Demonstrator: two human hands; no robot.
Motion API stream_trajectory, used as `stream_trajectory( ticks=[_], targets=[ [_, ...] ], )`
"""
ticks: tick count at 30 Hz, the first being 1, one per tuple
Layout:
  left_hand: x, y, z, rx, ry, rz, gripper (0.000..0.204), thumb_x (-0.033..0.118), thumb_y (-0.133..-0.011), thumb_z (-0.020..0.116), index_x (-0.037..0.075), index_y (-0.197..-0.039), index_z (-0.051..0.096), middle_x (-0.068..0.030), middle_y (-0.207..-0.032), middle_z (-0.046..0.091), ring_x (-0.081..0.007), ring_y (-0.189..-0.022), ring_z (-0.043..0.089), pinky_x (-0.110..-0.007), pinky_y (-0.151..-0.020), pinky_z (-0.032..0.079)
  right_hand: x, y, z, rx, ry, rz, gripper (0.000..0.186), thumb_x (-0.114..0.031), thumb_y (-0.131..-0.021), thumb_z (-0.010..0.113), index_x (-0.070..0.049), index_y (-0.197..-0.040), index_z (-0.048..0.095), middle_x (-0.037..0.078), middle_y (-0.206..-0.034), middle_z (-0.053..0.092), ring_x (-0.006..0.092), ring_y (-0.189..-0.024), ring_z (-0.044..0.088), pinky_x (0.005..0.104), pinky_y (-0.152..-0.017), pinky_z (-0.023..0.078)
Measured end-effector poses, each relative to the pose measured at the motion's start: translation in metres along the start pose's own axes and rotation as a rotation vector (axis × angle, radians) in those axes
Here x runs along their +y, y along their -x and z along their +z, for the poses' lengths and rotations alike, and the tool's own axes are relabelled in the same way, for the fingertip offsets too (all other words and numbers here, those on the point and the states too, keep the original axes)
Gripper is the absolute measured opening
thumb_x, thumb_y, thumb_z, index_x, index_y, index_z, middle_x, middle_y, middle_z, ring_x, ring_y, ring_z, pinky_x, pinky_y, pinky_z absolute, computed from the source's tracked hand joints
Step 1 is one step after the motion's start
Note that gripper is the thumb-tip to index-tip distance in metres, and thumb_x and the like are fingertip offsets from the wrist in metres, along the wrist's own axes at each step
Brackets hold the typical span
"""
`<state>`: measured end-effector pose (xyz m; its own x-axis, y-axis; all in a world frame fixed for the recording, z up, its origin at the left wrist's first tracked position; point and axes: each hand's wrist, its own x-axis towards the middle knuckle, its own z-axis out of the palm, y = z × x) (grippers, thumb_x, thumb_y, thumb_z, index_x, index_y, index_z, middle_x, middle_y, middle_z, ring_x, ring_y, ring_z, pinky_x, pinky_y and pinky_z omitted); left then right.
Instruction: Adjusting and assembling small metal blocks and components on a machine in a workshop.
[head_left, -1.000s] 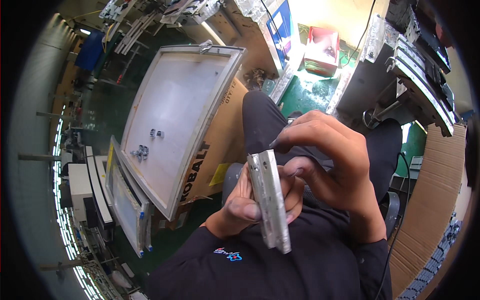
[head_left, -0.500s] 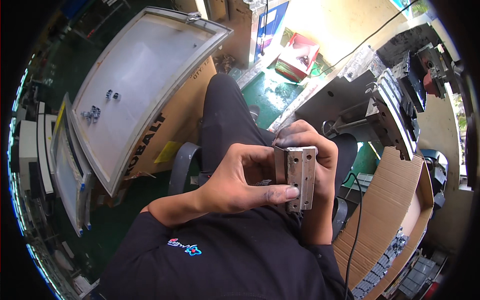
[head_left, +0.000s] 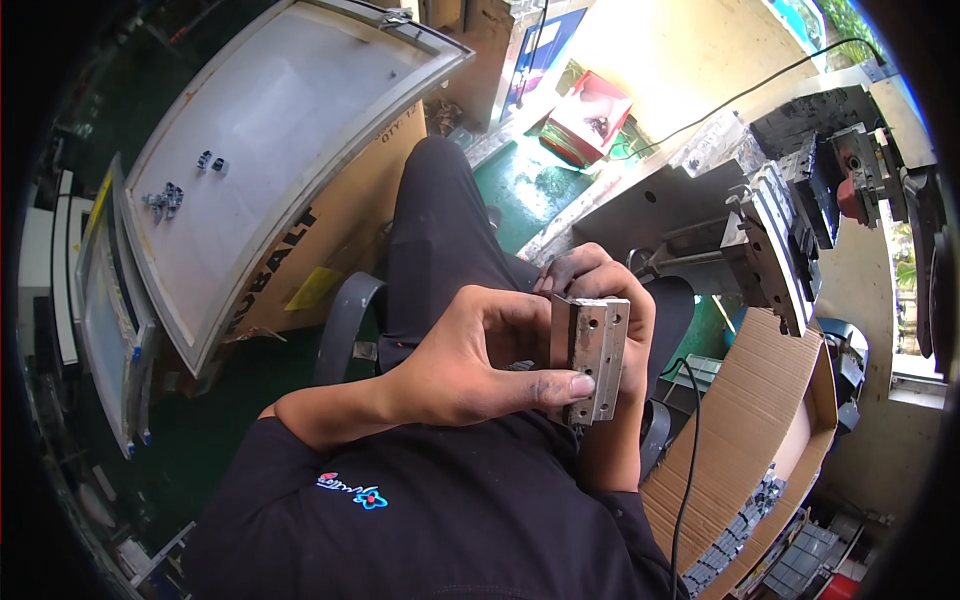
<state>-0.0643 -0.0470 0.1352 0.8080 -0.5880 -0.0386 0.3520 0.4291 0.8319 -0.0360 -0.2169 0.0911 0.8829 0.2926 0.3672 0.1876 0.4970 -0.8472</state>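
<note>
A worn, greyish metal block (head_left: 600,350) with several drilled holes stands lengthwise in front of my torso. My left hand (head_left: 480,360) grips it from the left, its thumb lying across the lower part of the block's face. My right hand (head_left: 610,280) is closed round the back and right side of the same block, with dirty fingertips curled near its top edge; much of that hand is hidden behind the block.
A white framed panel (head_left: 272,120) holding small metal pieces (head_left: 165,200) leans on a cardboard carton (head_left: 330,240) at the left. A red box (head_left: 585,120) lies ahead. A metal machine (head_left: 770,240), a black cable (head_left: 690,460) and an open carton (head_left: 720,420) with metal parts occupy the right.
The block has been turned to show its holed face, and my left thumb came across it. My right fingers moved behind it. The camera view shifted; over the last half second the hands barely moved.
</note>
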Motion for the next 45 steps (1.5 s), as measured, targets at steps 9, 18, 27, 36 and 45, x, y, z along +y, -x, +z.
stream_trajectory(
  ticks=[9,18,27,36,45],
  targets=[
    [-0.005,0.001,-0.005,-0.003,0.1,-0.014,0.021,0.006,-0.081,0.073,-0.006,-0.096,0.063,-0.0077,-0.087,0.067,-0.0111,-0.08,0.064,-0.026,-0.073,0.052,0.003,0.001,0.007,0.052,0.077,0.046,0.015,-0.012,-0.077,0.065,0.001,-0.08,0.057,0.013,-0.09,0.057,0.0224,-0.088,0.057,0.0343,-0.081,0.044],
    [-0.011,0.003,-0.012,0.039,-0.05,0.051,0.031,0.018,-0.079,0.076,-0.003,-0.098,0.064,-0.0059,-0.089,0.067,-0.01,-0.084,0.064,-0.025,-0.079,0.05,0.012,0.0,0.013,0.052,0.036,0.017,0.021,-0.009,-0.08,0.063,-0.002,-0.095,0.051,0.011,-0.094,0.055,0.0172,-0.089,0.051,0.0269,-0.079,0.041],
    [-0.01,0.001,-0.019,0.029,-0.062,0.066,0.034,0.023,-0.078,0.077,-0.002,-0.098,0.065,-0.0048,-0.09,0.067,-0.0089,-0.086,0.062,-0.025,-0.081,0.048,0.011,-0.005,0.02,0.205,-0.021,0.1,0.024,-0.009,-0.075,0.068,-0.003,-0.093,0.052,0.01,-0.092,0.054,0.0181,-0.09,0.051,0.0271,-0.079,0.04],
    [-0.01,0.0,-0.011,0.041,-0.046,0.07,0.039,0.027,-0.077,0.078,-0.003,-0.098,0.066,-0.0063,-0.09,0.068,-0.0103,-0.087,0.062,-0.027,-0.083,0.046,0.013,-0.004,0.013,0.143,0.067,0.04,0.018,-0.006,-0.074,0.068,-0.003,-0.078,0.051,0.01,-0.088,0.054,0.017,-0.084,0.051,0.0264,-0.076,0.041],
    [-0.015,0.001,-0.016,0.036,-0.055,0.066,0.04,0.026,-0.077,0.078,-0.004,-0.101,0.066,-0.0074,-0.092,0.068,-0.0105,-0.088,0.062,-0.026,-0.083,0.047,0.014,-0.004,0.014,0.159,0.132,0.054,0.031,-0.011,-0.071,0.072,-0.004,-0.089,0.048,0.008,-0.089,0.051,0.0145,-0.082,0.05,0.0244,-0.073,0.04]
  ],
)
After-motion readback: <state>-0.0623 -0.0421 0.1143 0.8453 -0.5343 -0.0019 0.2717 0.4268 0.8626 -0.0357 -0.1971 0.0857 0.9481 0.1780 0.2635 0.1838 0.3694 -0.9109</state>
